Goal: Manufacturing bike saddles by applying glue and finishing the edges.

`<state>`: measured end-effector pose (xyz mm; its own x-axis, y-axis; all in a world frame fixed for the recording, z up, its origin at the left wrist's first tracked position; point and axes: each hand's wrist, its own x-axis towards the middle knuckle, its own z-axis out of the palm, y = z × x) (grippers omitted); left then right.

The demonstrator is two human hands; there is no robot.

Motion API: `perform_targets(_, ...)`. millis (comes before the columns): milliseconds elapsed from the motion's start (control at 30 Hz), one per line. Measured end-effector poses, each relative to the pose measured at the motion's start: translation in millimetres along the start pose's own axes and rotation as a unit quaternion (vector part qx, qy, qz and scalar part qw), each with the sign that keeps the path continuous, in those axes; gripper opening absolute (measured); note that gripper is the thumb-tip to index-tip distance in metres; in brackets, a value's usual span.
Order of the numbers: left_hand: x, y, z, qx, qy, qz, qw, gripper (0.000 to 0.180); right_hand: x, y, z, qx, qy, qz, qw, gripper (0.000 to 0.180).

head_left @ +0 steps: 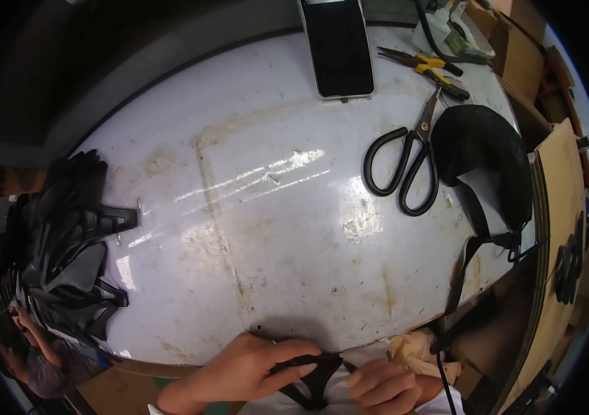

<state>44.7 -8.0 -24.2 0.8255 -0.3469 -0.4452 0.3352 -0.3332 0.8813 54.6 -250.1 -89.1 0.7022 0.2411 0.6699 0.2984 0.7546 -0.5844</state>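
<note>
At the near edge of the table, my left hand [249, 366] is closed on a black plastic part [319, 384], pinching its upper edge between thumb and fingers. The part looks thin and branched, and its lower end runs down in front of my light clothing. Just to the right of it, my right hand [384, 384] is closed with the fingers curled in. Whatever those fingers hold, if anything, is hidden. A pile of similar black plastic parts [77, 249] lies along the table's left edge.
Black-handled scissors [424, 128], yellow-and-black pliers [433, 63] and a phone [341, 52] lie at the far side of the white table [287, 235]. A black mesh item with a strap [481, 138] lies right. Cardboard [557, 200] stands beyond; another person [52, 360] is at far left.
</note>
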Motion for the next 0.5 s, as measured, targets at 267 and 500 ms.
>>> perform_targets(267,-16,-2,0,-0.032,0.066,0.022,0.997,0.023,58,-33,-34,-0.084,-0.186,0.057,0.977,0.023)
perform_targets(500,-90,-22,-6,-0.236,0.392,0.269,0.848,0.025,67,-12,-35,-0.315,-0.033,0.045,0.947,0.033)
